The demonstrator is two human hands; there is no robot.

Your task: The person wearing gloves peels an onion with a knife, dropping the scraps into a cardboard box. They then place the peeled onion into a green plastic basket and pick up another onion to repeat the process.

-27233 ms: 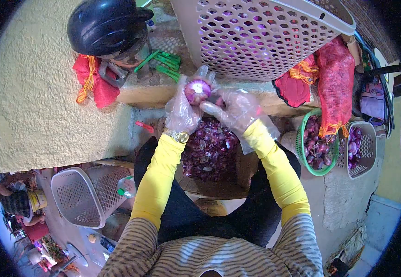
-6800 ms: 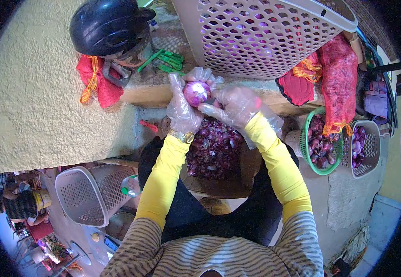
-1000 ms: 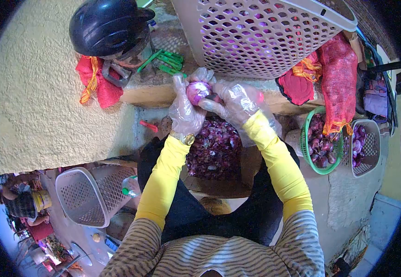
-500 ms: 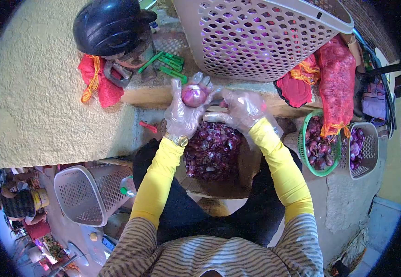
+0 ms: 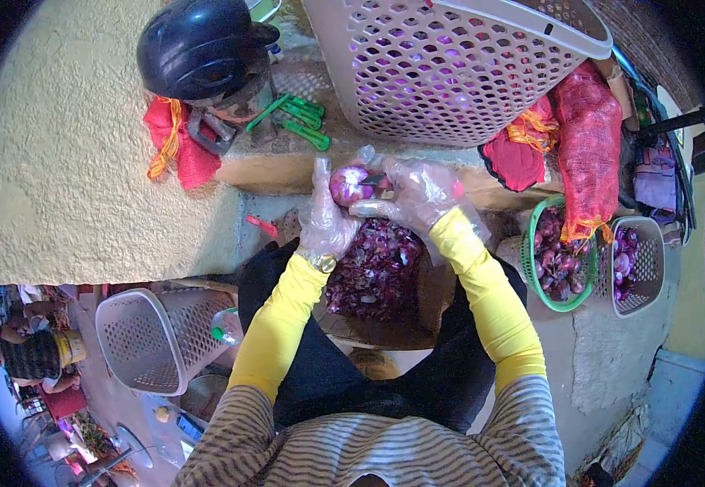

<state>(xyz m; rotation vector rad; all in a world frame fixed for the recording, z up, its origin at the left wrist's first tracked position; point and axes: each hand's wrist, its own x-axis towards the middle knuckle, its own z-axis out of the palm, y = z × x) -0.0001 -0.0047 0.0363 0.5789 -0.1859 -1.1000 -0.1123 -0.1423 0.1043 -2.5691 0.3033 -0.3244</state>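
My left hand [image 5: 325, 221], in a clear plastic glove, is closed around a red onion [image 5: 350, 187] with a pale, bared patch facing up. My right hand [image 5: 427, 191], gloved the same way, grips a small knife [image 5: 376, 182]. Its short dark blade is against the onion's right side, and most of the handle is hidden in my fingers. Below both hands, between my knees, a box [image 5: 436, 304] holds a heap of purple onion skins [image 5: 372, 272].
A large perforated basket [image 5: 450, 89] of onions stands on the ledge ahead. Green-handled tools [image 5: 299, 118] and a black helmet [image 5: 202, 49] lie left of it. At right are a red mesh sack [image 5: 586, 138], a green basket [image 5: 567, 304] and a grey basket [image 5: 648, 276]. Another basket [image 5: 141, 341] lies left.
My right hand has come left, bringing the knife against the onion. My left hand has turned the onion, showing its pale patch, and its fingers have closed more around it.
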